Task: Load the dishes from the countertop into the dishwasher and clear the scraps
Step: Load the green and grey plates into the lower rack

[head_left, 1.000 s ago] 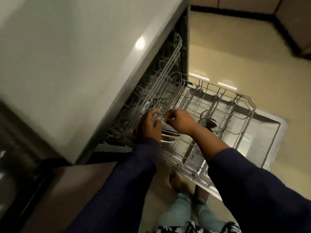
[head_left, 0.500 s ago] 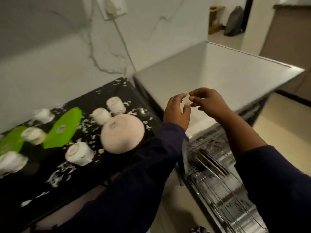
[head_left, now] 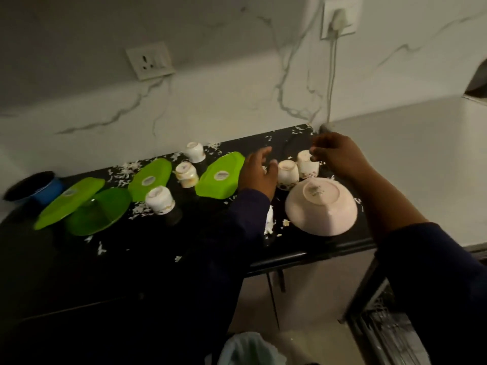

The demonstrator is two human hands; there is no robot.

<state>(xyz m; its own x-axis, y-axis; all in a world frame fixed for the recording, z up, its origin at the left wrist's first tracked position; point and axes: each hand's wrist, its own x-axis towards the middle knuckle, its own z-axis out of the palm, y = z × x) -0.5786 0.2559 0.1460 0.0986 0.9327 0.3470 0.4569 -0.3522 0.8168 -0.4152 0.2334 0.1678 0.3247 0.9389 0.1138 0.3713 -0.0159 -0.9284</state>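
Note:
On the black countertop (head_left: 303, 256) lie several green plates (head_left: 220, 177) and several white cups, all upside down, among white scraps (head_left: 137, 210). An upturned pink bowl (head_left: 321, 206) sits near the counter's right end. My left hand (head_left: 257, 175) hovers with spread fingers between a green plate and a white cup (head_left: 287, 176), close to that cup. My right hand (head_left: 336, 155) reaches over the bowl, and its curled fingertips grip the upturned base of the rightmost white cup (head_left: 307, 167). The dishwasher rack (head_left: 387, 335) shows at the lower right.
A blue-handled brush (head_left: 34, 189) lies at the counter's far left. The white dishwasher top (head_left: 421, 164) adjoins the counter on the right. A plug and cord (head_left: 332, 61) hang down the marble wall. A bin bag (head_left: 250, 349) stands on the floor below.
Both hands left the dishwasher rack, rose past the white top and swung left to the black countertop. The right hand now closes on a cup; the left has opened.

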